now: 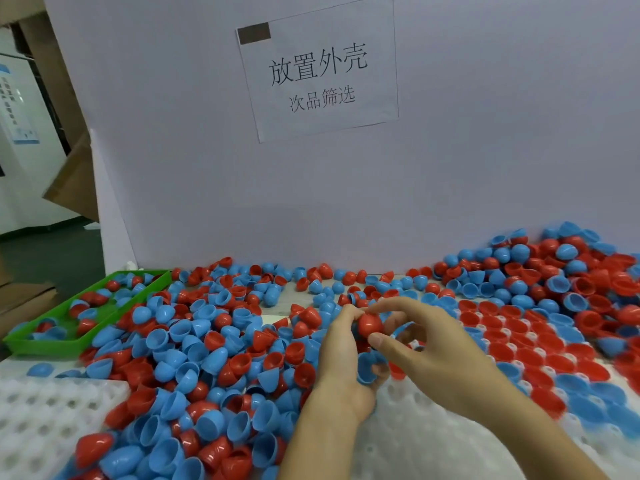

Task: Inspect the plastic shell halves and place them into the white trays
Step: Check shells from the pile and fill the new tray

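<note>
Both hands [372, 336] pinching one red shell half [370, 324] (blue half [366, 370] in left palm) above white tray [415, 441].

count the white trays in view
2. One white tray sits at the lower left, empty sockets showing. The other lies under the hands and runs right, with red and blue shells seated in it. More may be hidden under the loose shells.
</note>
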